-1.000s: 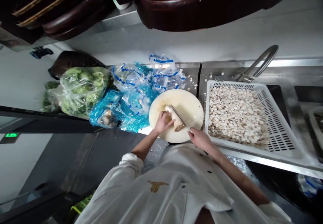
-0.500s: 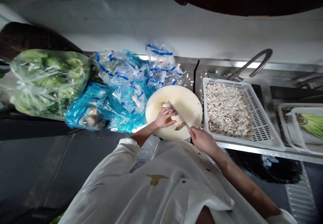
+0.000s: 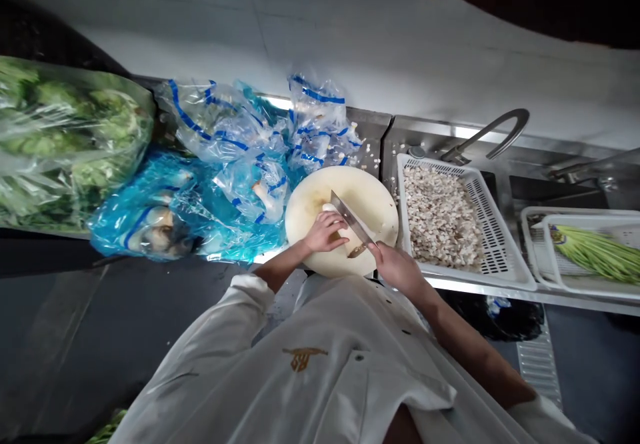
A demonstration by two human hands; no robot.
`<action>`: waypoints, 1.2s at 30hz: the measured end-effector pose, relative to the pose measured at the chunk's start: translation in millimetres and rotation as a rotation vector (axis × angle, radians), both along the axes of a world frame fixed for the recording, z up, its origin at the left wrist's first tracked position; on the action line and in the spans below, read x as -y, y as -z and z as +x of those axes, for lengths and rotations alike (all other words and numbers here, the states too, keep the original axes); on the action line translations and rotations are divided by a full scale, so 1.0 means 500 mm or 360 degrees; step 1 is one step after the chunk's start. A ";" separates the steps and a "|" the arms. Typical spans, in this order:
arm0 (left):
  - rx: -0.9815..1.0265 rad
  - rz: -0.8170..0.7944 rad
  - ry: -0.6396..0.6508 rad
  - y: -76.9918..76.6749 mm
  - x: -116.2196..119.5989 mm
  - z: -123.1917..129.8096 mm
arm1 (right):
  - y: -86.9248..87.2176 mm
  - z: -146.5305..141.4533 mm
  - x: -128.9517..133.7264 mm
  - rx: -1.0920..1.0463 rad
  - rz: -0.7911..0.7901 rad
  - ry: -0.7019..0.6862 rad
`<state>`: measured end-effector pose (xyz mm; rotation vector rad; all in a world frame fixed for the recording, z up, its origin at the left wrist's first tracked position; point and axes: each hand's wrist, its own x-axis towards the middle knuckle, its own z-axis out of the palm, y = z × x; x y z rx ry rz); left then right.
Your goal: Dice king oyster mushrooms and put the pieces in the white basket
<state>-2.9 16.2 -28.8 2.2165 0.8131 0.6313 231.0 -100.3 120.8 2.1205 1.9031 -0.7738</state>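
Observation:
My left hand (image 3: 326, 232) is closed over a pale king oyster mushroom (image 3: 355, 249), pressing it to the round cream cutting board (image 3: 383, 197). The mushroom's brownish cap end points toward me, and its middle is partly hidden by my fingers and the blade. In my right hand (image 3: 397, 267) is the handle of a kitchen knife (image 3: 353, 220). Its wide blade slants away to the left across the mushroom, close beside my left fingers. A few small white bits lie near the board's right edge.
Right of the board, a white perforated basket (image 3: 505, 231) holds diced mushroom (image 3: 443, 217), with a tap (image 3: 507, 134) behind. Farther right, green stalks (image 3: 595, 251) lie in another basket. Left are blue and clear plastic bags (image 3: 240, 224) and bagged leafy greens (image 3: 75, 144).
The knife blade has tipped so more of its flat side shows. My left hand still holds the mushroom. The camera view has shifted, with the baskets now farther left in view.

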 end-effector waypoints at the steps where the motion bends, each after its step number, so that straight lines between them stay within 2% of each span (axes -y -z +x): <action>1: -0.0014 0.0046 0.0002 0.003 0.000 0.000 | -0.010 0.006 0.011 0.0011 -0.0018 -0.0001; 4: 0.0006 0.0187 0.0004 0.019 -0.001 0.001 | -0.010 0.007 0.018 0.0029 -0.0095 -0.0024; 9: 0.0059 0.0312 -0.0032 0.035 -0.004 0.002 | 0.054 -0.046 -0.040 0.0054 -0.0228 -0.0033; 11: 0.0050 0.0332 -0.0024 0.032 -0.004 -0.001 | 0.061 -0.057 -0.055 0.0063 -0.0219 -0.0089; 16: -0.0033 0.0355 -0.0115 0.025 0.009 -0.008 | 0.040 -0.033 -0.027 0.0052 -0.0057 -0.0080; 21: 0.0003 0.0370 -0.0146 0.033 0.014 -0.010 | 0.043 -0.038 -0.002 0.0061 -0.0190 -0.0073; 27: 0.0035 0.0355 -0.0090 0.032 0.007 -0.014 | -0.016 -0.009 0.034 0.0052 0.0049 -0.0089; 29: 0.0066 0.0361 -0.0095 0.034 0.006 -0.014 | -0.022 0.001 0.042 0.0037 0.0067 -0.0139; 32: 0.0096 0.0344 -0.0083 0.040 0.006 -0.011 | 0.005 -0.010 0.028 0.0072 0.0015 -0.0186; 36: 0.0110 0.0338 -0.0106 0.042 0.001 -0.012 | 0.064 -0.061 -0.017 0.0158 -0.0165 -0.0054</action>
